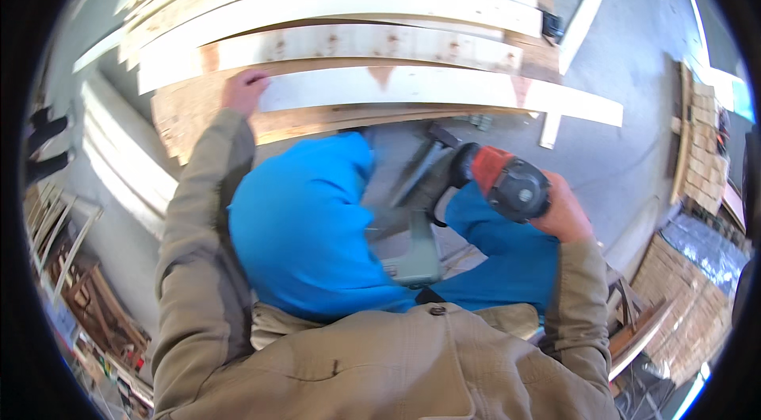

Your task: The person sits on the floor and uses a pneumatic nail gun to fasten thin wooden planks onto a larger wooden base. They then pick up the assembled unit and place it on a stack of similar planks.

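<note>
My left hand [244,92] is closed at the left end of a long pale wooden board [452,88], thumb and fingers pinched at its edge. The board lies along the near side of a work surface [178,115], its right end sticking out past it. In my right hand [564,210] is a red-and-black power tool [511,184] with a rounded black cap and a dark round part at its far end. The tool is held above my right knee, apart from the board. My grip on it is partly hidden behind its body.
More boards [341,7] lie side by side beyond the nearest one. A loose narrow board [584,19] crosses the floor at right. White lengths [127,150] lie at left. Between my legs are a green seat-like piece [416,253] and a hammer-like tool [428,158]. Wooden blocks [703,134] are stacked far right.
</note>
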A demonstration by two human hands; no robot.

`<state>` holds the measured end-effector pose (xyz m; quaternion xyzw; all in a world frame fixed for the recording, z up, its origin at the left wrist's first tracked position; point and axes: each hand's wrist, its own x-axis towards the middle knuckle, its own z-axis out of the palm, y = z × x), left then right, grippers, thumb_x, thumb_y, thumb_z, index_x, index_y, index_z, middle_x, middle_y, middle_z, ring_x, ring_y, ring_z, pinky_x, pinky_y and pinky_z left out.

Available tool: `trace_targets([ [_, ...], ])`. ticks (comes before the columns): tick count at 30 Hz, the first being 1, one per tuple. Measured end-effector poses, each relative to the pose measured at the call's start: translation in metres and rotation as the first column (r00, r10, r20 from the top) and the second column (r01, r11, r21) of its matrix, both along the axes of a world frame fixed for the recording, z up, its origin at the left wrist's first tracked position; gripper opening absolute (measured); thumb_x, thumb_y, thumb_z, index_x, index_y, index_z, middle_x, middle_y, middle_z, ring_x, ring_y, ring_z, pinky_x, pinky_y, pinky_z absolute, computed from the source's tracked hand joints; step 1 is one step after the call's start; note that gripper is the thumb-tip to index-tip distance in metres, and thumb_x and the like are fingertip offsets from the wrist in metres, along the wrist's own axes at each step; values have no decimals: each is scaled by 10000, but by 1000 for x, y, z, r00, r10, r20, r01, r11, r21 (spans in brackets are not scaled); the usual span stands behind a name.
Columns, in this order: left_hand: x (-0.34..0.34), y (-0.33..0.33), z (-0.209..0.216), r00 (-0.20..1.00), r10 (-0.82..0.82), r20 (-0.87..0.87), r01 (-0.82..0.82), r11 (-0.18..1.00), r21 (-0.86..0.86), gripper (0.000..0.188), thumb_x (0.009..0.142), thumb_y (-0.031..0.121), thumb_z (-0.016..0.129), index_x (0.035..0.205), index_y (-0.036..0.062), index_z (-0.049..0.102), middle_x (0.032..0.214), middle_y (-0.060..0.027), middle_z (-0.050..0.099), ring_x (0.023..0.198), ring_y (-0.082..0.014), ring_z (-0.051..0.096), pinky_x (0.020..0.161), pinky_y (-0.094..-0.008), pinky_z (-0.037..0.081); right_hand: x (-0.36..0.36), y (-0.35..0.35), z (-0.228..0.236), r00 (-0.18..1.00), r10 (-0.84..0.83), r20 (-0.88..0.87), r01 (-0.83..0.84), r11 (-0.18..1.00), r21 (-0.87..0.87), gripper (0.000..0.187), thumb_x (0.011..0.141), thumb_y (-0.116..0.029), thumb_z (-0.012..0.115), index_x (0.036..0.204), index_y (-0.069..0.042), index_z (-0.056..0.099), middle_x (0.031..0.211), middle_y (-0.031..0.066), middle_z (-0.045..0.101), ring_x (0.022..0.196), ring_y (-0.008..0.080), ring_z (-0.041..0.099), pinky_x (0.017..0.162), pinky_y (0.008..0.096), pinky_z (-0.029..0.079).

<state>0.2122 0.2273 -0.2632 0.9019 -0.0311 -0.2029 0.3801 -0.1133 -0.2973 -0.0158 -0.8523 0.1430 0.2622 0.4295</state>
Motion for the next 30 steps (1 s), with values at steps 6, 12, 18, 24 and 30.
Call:
trace_targets([
  [6,17,8,-3,992,17,-124,-16,1000,12,213,942,129,796,1122,16,816,994,-75,800,893,-164,718,817,-323,585,-2,-8,-8,995,39,88,-42,999,30,761,766,-18,766,1505,-113,613,1300,244,727,1198,466,687,1025,431,560],
  [12,20,5,5,990,-142,1,142,986,93,214,942,118,797,1129,16,816,993,-76,798,910,-169,713,848,-331,574,-1,-6,-11,990,65,129,-70,997,36,737,775,-19,764,1493,-91,609,1270,250,726,1180,486,672,1003,457,570],
  [18,19,1,14,987,-108,-116,109,994,5,193,965,70,768,1138,-11,797,1001,-77,778,926,-159,696,874,-315,567,-3,-8,-16,994,82,77,-81,997,-5,721,785,-32,759,1489,-59,605,1292,260,718,1201,485,667,1009,464,566],
  [24,27,7,10,981,-168,-99,167,986,-11,201,955,89,759,1123,-18,791,992,-77,773,931,-155,692,864,-312,567,2,-5,-14,991,103,90,-102,995,-21,724,790,-40,764,1495,-66,599,1245,262,726,1169,491,670,981,472,570],
  [30,38,11,0,967,-249,-57,253,964,85,171,909,89,765,1051,-1,794,917,-88,764,885,-176,697,818,-342,561,3,-7,-16,990,96,104,-95,995,-15,721,799,-76,785,1493,-102,592,1211,243,736,1137,490,671,968,502,564],
])
